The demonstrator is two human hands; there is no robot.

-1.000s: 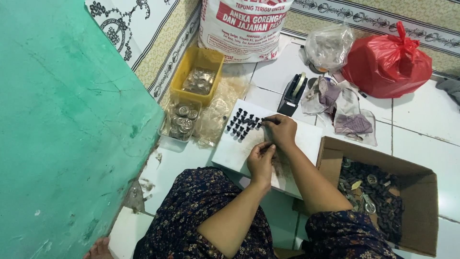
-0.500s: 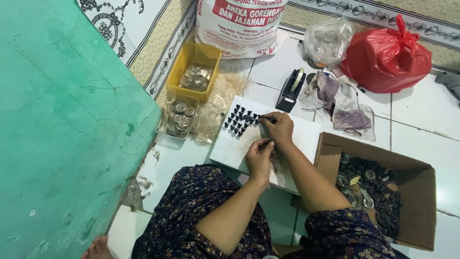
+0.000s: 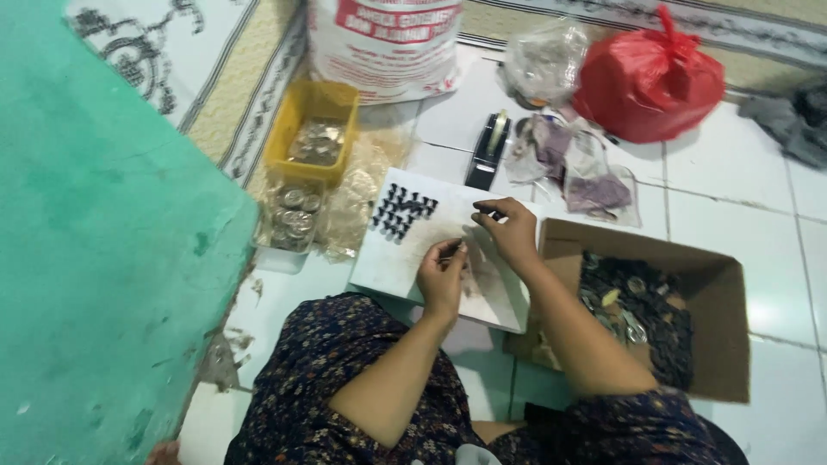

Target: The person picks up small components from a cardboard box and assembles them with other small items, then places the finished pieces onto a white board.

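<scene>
Sitting on a tiled floor (image 3: pixel 741 185), a person works over a white board (image 3: pixel 413 258). Right hand (image 3: pixel 508 228) pinches a tiny dark piece (image 3: pixel 491 213) in its fingers near the board's far right corner; left hand (image 3: pixel 442 274) grips something thin near the middle. More dark pieces (image 3: pixel 401 211) cluster at the far left corner. Each looks light, hard and easily dropped, best nipped by the edges.

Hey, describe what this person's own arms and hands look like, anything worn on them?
Both hands, left and right, are bare: no gloves, and no rings, watch or bracelet that I can make out. The forearms are uncovered too, with no sleeves in view. The only clothing visible is a dark garment with a small floral print over the lap.
</scene>
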